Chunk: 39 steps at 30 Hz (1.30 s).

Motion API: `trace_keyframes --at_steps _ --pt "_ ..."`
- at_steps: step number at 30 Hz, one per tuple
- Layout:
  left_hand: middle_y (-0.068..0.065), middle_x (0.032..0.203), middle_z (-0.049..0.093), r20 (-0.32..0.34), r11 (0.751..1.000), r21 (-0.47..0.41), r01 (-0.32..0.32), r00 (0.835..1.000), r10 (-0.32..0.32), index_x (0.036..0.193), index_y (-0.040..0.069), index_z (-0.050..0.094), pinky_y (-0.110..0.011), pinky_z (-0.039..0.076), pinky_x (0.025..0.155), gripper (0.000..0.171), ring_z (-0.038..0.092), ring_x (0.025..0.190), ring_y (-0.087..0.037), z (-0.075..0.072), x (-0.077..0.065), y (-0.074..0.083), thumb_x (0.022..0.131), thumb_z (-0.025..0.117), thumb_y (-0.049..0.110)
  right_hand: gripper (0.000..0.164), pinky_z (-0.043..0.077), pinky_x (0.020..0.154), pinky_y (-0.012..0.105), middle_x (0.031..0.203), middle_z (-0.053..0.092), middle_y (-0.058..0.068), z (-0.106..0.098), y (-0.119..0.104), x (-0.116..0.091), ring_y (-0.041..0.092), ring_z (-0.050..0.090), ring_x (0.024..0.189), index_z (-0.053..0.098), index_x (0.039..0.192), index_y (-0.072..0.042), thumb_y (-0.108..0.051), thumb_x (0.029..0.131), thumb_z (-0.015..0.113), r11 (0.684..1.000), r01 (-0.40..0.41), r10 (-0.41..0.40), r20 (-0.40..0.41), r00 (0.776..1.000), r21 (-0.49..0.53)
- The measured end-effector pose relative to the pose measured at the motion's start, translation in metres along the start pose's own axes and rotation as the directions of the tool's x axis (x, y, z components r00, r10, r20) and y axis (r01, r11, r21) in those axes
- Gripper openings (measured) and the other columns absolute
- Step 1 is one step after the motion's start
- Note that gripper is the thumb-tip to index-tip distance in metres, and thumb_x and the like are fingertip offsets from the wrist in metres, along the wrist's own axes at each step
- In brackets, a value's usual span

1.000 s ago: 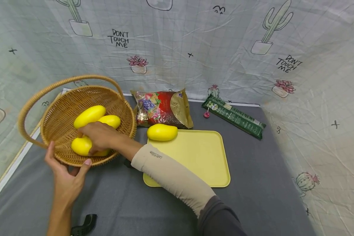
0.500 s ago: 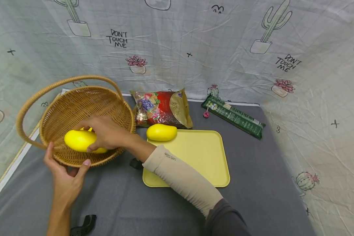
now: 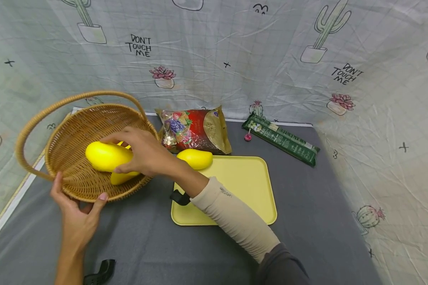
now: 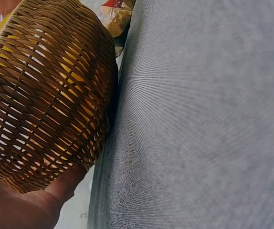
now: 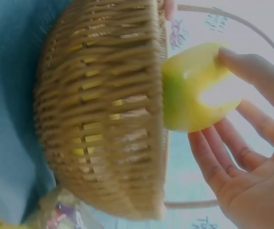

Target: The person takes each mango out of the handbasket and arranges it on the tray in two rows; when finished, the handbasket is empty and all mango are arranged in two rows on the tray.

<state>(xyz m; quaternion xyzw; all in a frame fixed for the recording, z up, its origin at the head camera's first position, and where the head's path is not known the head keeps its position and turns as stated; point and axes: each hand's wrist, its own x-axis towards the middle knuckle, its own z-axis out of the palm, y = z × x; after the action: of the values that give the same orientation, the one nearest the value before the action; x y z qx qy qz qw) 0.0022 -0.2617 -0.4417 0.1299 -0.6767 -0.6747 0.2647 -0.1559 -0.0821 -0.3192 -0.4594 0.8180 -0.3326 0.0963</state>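
- Right hand (image 3: 142,152): grips a mango (image 3: 105,156) between thumb and fingers. The right wrist view shows this mango at the basket's opening, partly hidden behind the rim.
- Left hand (image 3: 78,219): holds the near rim of the basket (image 3: 67,142), thumb on one side and fingers on the other.
- The basket, wicker, is at the far left corner of the table (image 3: 324,237), its handle arching on its left and far sides.
- Inside it, below the right hand, lies a second mango (image 3: 123,179); another yellow patch shows between the fingers, too covered to make out.
- A beige sleeve (image 3: 235,217) covers the right forearm and crosses the tray (image 3: 239,190), which is pale yellow and right of the basket.
- A third mango (image 3: 195,159) lies on the tray's far left corner.
- Just behind that corner is a red and gold bag (image 3: 196,128), near the table's far edge.
- A green packet (image 3: 281,139) lies slantwise at the table's far right corner, with a small pink ball (image 3: 247,137) just beside its left end.
- A curtain (image 3: 214,47) printed with cacti and "DON'T TOUCH ME" hangs behind the table's far edge.
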Motion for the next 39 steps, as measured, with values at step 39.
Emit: trace_keyframes --at_steps 39 --pt "-0.005 0.174 0.008 -0.014 0.999 0.011 0.03 0.999 -0.03 0.167 0.029 0.014 -0.005 0.052 0.085 0.111 0.029 0.153 -0.033 0.001 -0.001 0.002 0.085 0.075 -0.013 0.07 0.06 0.102 0.047 0.133 0.062 0.006 -0.074 0.099 -0.146 0.028 0.061 0.122 0.066 0.146 -0.022 -0.011 0.083 0.093 0.979 -0.201 0.2 -0.253 0.947 0.02"
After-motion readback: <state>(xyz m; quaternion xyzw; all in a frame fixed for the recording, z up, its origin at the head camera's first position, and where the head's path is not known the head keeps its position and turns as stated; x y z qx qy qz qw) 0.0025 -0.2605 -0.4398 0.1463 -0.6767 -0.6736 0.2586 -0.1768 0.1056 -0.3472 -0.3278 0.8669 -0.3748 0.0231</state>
